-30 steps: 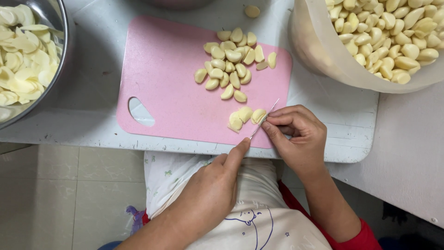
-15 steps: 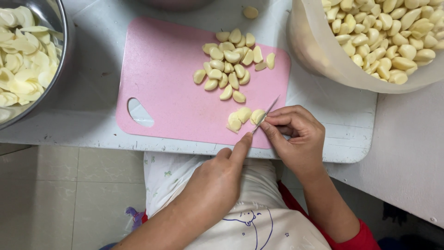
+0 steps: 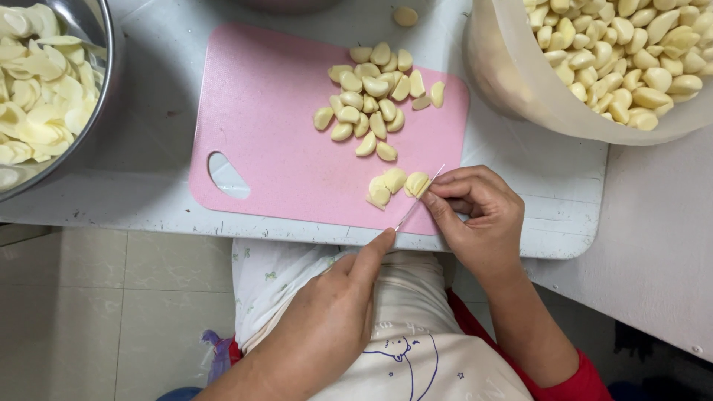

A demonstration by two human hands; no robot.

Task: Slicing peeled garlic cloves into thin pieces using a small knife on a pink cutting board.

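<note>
A pink cutting board point(image 3: 275, 141) lies on the white table. My right hand point(image 3: 475, 215) pinches a peeled garlic clove point(image 3: 416, 183) at the board's near edge. My left hand point(image 3: 334, 319) grips a thin knife point(image 3: 420, 199), seen edge-on, with the forefinger stretched along its back and the blade against that clove. The handle is hidden in the hand. A few cut garlic pieces point(image 3: 385, 187) lie just left of the blade. A pile of whole peeled cloves point(image 3: 371, 96) sits on the far part of the board.
A metal bowl point(image 3: 104, 89) at the left holds garlic slices. A large pale plastic bowl point(image 3: 520, 82) at the right is full of peeled cloves. One stray clove point(image 3: 405, 15) lies behind the board. The table edge point(image 3: 223, 226) runs just in front of my lap.
The knife blade has shifted slightly against the held clove. Both hands stay in almost the same place.
</note>
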